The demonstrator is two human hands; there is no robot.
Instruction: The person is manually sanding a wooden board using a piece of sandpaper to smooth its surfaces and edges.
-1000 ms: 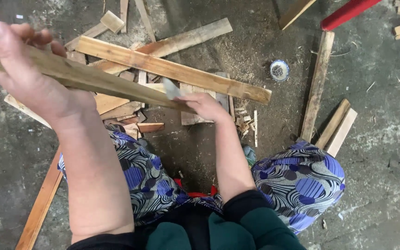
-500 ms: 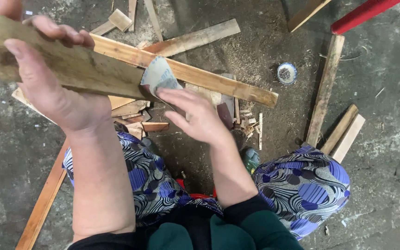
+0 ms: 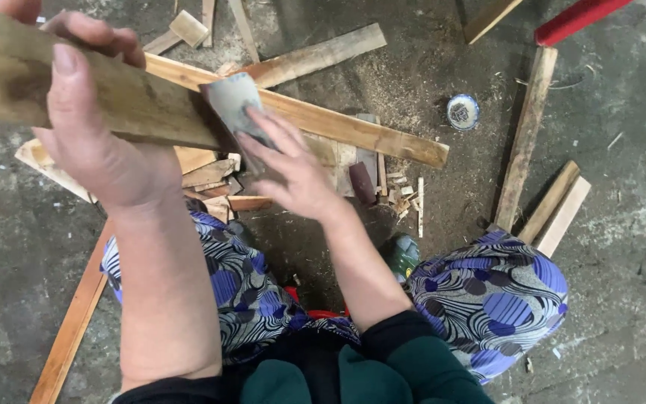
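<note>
The wooden board [image 3: 143,105] runs across the upper left of the frame, held up off the floor and sloping down toward the centre. It looks stiff and fairly light, a thin plank one hand can carry, rough-faced enough that splinters seem likely; the broad end at the far left looks the sensible place to grip, since that leaves the lower end free. The left hand [image 3: 87,123] is clenched around it there, thumb over the top face and fingers curled behind. At the board's lower end the right hand [image 3: 289,176] presses a small sheet of sandpaper [image 3: 232,101] flat against the wood with spread fingers; the sheet is soft and floppy, its upper corner standing free above the fingertips, so it needs flat pressure rather than a pinch.

Below the board, a long plank [image 3: 353,131] lies across a heap of offcuts [image 3: 203,176] on the dusty concrete floor [image 3: 622,299]. A small round tin [image 3: 462,112] sits right of centre, and more planks [image 3: 525,135] lie toward the right edge.
</note>
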